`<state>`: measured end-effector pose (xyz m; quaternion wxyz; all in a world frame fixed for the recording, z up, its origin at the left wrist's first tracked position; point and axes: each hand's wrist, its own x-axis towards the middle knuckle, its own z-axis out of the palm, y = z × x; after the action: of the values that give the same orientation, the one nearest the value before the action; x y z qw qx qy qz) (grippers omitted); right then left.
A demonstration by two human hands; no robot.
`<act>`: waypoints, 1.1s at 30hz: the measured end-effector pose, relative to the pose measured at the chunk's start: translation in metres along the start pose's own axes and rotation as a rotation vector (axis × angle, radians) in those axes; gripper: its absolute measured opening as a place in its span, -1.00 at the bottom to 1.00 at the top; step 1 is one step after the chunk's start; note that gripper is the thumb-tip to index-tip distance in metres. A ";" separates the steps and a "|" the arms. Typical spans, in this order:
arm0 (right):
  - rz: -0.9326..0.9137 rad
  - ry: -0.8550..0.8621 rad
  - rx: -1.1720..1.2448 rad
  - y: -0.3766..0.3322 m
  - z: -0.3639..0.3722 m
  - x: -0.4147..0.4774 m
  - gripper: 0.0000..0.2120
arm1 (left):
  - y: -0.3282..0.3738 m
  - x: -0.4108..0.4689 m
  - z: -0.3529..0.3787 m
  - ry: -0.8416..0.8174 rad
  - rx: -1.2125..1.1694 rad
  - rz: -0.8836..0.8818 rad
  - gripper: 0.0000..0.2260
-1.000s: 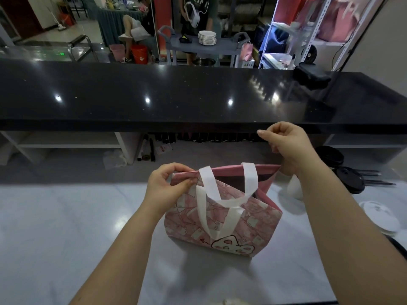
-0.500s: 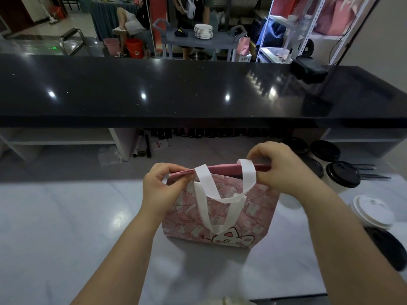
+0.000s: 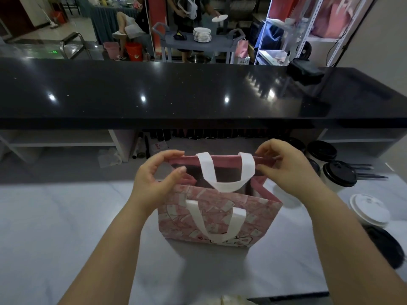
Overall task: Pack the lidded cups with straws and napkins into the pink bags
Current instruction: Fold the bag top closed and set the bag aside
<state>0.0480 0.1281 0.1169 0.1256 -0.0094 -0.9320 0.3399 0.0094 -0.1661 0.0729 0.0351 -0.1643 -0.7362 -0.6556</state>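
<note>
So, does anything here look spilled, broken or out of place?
Nothing stands out. The pink bag stands upright on the counter, left hand and right hand holding its rim, and the lidded cups beside it are upright with no spill.

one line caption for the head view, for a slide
Left hand and right hand hold a pink bag open on the counter, lidded cups to its right.

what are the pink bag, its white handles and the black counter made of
The pink bag looks like non-woven fabric, matte and printed; it creases softly yet stands up. The white handles look like flat fabric strap, matte; the loops hang limp. The black counter is probably polished stone or a lookalike, glossy; it mirrors lights and shows fine speckles.
</note>
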 end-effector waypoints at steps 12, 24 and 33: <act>0.122 -0.120 -0.267 -0.024 0.011 0.022 -0.52 | 0.048 0.054 0.013 -0.314 0.939 0.092 -0.55; -0.126 -0.067 -0.665 -0.018 0.015 0.018 -0.58 | 0.036 0.056 0.006 -0.357 0.604 -0.065 -0.60; -0.307 0.081 -0.452 -0.007 0.007 0.010 -0.85 | 0.038 0.047 0.008 -0.264 0.692 0.118 -0.58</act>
<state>0.0375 0.1192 0.1182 0.2077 0.0907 -0.9689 0.0996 -0.0226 -0.1460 0.1209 0.0308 -0.2679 -0.9017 -0.3381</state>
